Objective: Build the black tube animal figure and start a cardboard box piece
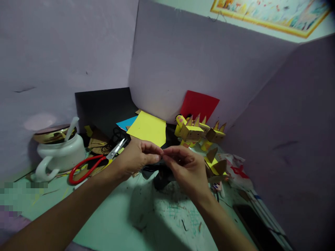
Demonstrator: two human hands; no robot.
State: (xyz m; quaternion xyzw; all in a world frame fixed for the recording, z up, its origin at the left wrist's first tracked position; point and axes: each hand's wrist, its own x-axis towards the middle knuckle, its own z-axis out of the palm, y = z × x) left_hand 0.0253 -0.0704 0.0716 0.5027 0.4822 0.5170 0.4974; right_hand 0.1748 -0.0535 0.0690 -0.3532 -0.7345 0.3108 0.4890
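My left hand (140,156) and my right hand (186,163) meet at the fingertips above the middle of the table, thumb and forefinger pinched on each. Whatever sits between the fingertips is too small to make out. Behind the hands lies a yellow paper sheet (149,128), partly over a blue sheet (127,123). Red-handled scissors (89,166) rest by my left wrist, blades pointing towards the sheets. Beyond my right hand stand several cardboard and yellow paper figures (192,132) with pointed tops. A dark object (161,179) shows just below the hands, its kind unclear.
A white mug (61,150) with a gold-coloured lid stands at left. Black card (104,104) and red card (199,104) lean on the walls. A plastic bag (239,170) lies at right, and a dark phone-like slab (258,226) nearer. Small scraps dot the green tabletop (112,223).
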